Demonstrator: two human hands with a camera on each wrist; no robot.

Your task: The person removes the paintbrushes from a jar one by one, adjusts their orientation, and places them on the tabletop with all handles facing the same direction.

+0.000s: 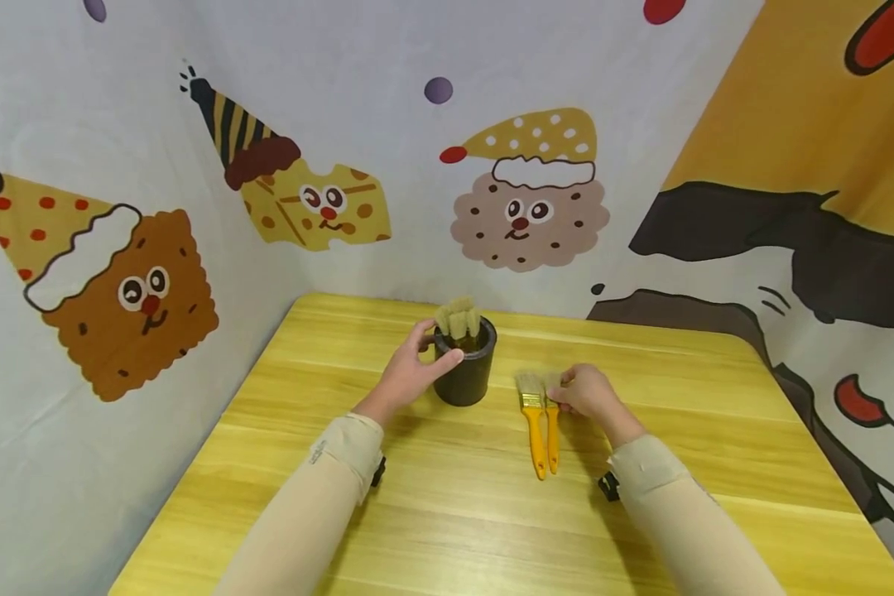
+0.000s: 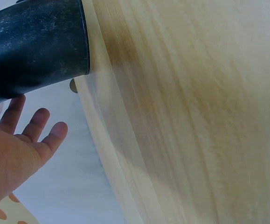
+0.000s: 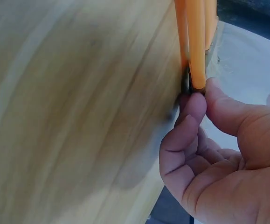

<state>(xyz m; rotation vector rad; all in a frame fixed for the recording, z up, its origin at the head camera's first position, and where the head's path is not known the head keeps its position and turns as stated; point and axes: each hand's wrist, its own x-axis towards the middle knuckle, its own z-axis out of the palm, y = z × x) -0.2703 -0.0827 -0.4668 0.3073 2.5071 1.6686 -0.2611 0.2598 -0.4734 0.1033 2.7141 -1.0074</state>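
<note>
A black cup stands upright on the table, with several paintbrushes in it, pale bristles up. My left hand holds the cup from its left side, thumb at the near rim and a finger farther back. In the left wrist view the other fingers spread loosely by the cup wall. Right of the cup, two paintbrushes with orange handles lie side by side, bristles away from me. My right hand pinches the right paintbrush near its metal band; the left paintbrush lies against it.
The wooden table ends at the back against a white cloth printed with cartoon food. Dark wrist straps show beneath the sleeves.
</note>
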